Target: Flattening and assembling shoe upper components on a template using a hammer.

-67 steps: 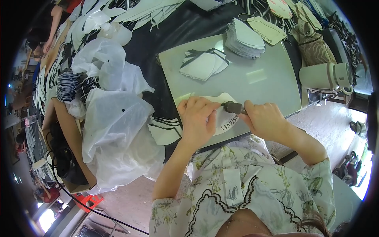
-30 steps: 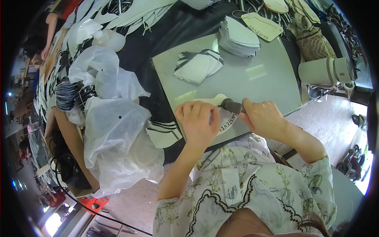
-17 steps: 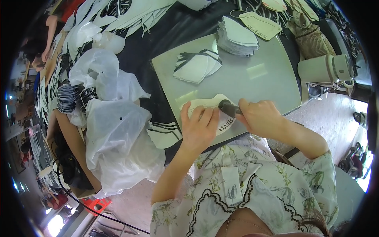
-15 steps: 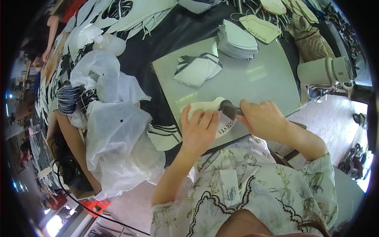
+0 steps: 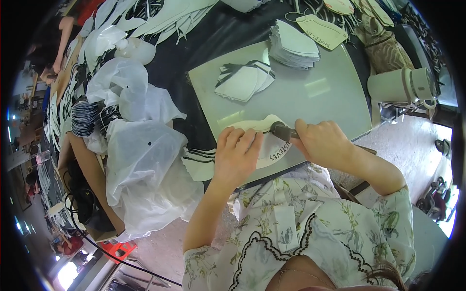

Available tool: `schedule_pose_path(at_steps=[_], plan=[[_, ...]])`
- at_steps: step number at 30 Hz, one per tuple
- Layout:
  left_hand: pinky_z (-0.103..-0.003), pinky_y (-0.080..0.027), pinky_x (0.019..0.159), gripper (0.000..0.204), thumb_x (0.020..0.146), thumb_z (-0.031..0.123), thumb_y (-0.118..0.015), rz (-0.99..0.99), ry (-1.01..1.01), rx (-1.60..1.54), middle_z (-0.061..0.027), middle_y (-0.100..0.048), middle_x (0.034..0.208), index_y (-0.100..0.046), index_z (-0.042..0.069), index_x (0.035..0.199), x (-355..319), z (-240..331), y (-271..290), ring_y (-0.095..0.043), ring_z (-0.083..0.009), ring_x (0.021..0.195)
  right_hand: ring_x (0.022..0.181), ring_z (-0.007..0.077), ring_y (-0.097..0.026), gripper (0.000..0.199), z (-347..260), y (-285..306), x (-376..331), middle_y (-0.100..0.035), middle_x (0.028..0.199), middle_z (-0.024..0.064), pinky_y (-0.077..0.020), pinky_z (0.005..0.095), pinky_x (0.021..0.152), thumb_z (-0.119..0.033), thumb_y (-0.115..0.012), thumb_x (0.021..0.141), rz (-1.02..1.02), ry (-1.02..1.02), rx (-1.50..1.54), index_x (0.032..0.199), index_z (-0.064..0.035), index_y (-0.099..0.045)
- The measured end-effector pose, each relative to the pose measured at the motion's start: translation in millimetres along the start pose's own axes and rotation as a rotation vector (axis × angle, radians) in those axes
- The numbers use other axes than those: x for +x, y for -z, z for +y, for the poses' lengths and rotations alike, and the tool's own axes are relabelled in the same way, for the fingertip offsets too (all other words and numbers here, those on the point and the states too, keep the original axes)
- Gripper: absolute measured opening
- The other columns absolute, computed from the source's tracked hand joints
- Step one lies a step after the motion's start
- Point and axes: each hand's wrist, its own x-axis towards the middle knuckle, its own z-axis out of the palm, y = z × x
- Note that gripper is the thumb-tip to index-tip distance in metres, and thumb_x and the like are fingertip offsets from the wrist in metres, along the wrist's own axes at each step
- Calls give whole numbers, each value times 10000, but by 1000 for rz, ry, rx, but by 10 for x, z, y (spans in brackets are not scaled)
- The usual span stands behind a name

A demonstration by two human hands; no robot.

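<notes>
My left hand (image 5: pixel 237 157) rests with its fingers stretched and a little apart on a cream curved piece with a white lower part (image 5: pixel 271 154) that bears dark lettering. The piece looks like a shoe upper part and lies at the near edge of a pale green board (image 5: pixel 330 104). My right hand (image 5: pixel 326 144) is closed round the handle of a dark tool that looks like a small hammer (image 5: pixel 280 131). Its head touches or hovers just over the piece; I cannot tell which. Beside my left wrist lies a white piece with black strips (image 5: pixel 200 167).
On the board are a small fan of white pieces (image 5: pixel 238 82) and a taller stack (image 5: pixel 293 46). A yellow-green template (image 5: pixel 323 31) lies behind. A light flask (image 5: pixel 400 86) stands at right. Plastic bags (image 5: pixel 143 160) and a cardboard box (image 5: pixel 90 179) occupy the left. Another person's arm (image 5: pixel 63 43) shows far left.
My left hand has slid slightly left along the piece, uncovering more of it. The right hand and the hammer have barely moved. The whole view has shifted a little.
</notes>
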Motion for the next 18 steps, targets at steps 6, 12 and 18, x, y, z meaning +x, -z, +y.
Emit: schedule_pose_path(at_steps=[6,12,18], plan=[[-468,-453,965,322,730,89,-660,15,-24,29,-54,-599,1066,-681,44,1048,23,23,14,-581,-244,968,526,365,-624,333,-107,20,11,-598,574,143,-487,451,488,-303,-571,980,63,71,70,888,9,-496],[-454,-464,944,306,749,89,-676,27,-32,25,-51,-601,1026,-671,44,1052,21,15,13,-581,-246,952,527,368,-624,352,-74,5,66,-601,576,148,-485,459,492,-320,-573,978,36,67,30,901,16,-503],[-440,-491,852,292,756,99,-769,91,42,-88,-51,-608,1060,-693,68,1036,-50,-67,7,-586,-278,962,523,354,-629,389,-70,9,107,-608,574,141,-492,445,491,-356,-527,1009,-52,59,-37,900,17,-512]])
